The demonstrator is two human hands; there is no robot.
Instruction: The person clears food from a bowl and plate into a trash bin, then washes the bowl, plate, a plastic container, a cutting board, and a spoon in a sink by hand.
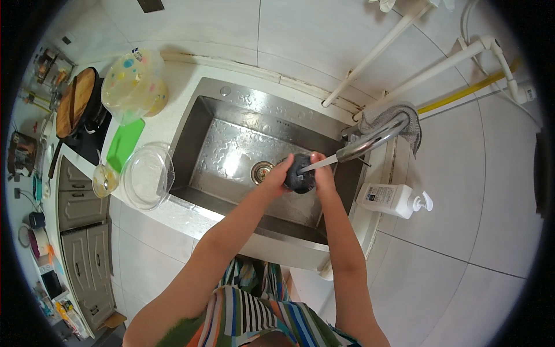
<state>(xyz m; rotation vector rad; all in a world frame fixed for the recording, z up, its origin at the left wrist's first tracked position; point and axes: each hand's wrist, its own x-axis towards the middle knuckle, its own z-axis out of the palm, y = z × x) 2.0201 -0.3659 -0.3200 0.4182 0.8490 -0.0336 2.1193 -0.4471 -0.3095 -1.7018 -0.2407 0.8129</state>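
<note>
Between my two hands is a dark, rounded object [299, 178]; what it is I cannot tell. My left hand [277, 177] grips its left side and my right hand [323, 172] its right side. Water [320, 164] runs from the chrome faucet [368, 139] onto its top. All this is above the right part of a stainless steel sink [225, 173], whose wet floor shows drops. The drain strainer [262, 172] lies just left of my left hand, with small bits in it.
Right of the sink stands a white pump bottle [390, 199]. A grey mesh cloth [390, 116] drapes over the faucet. On the left counter are a clear bowl [147, 178], a small bowl with a spoon [105, 180], a green cutting board [125, 145] and a dotted plastic bag [132, 86].
</note>
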